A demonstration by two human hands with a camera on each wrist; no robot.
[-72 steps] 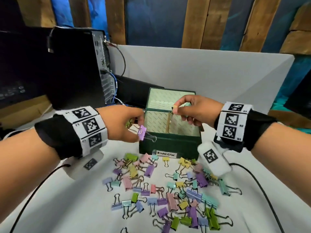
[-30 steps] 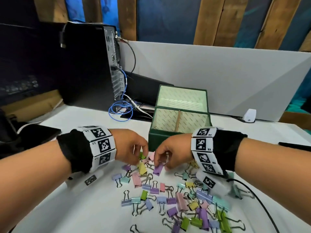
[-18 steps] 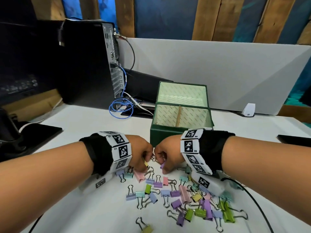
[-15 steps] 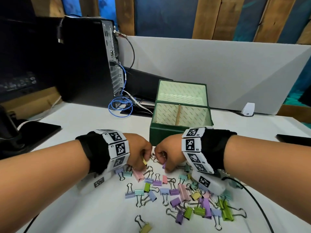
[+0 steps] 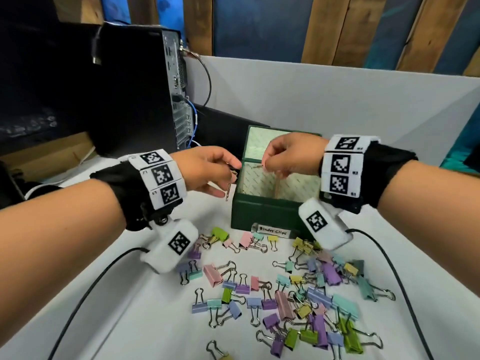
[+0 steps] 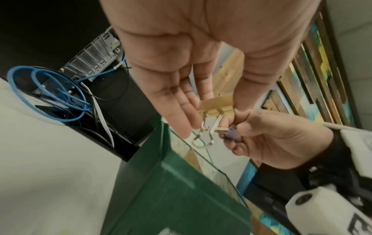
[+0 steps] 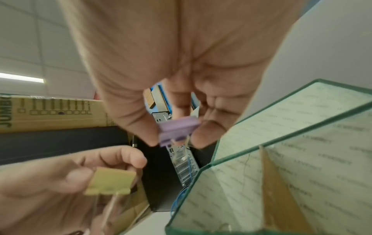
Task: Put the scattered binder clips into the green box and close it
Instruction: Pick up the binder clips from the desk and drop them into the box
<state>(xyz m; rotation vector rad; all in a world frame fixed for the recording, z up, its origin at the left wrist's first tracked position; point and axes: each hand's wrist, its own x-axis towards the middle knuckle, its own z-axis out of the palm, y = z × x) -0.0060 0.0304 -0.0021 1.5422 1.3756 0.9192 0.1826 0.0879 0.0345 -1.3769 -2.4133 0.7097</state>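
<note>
The green box stands open on the white table, its lid upright at the back and a divider inside. Several pastel binder clips lie scattered in front of it. My left hand hovers at the box's left rim and pinches a yellow clip, also seen as the yellow clip, its wire handles hanging down. My right hand is above the box's left compartment and pinches a purple clip. The box interior looks bare where it shows.
A black computer tower with a blue cable stands at the back left. A white partition runs behind the box. A "Binder Clips" label lies at the box's front. Black wrist-camera cables trail over the table.
Both hands have risen from the clip pile to the box, each now carrying a clip. The left carries a yellow one and the right a purple one.
</note>
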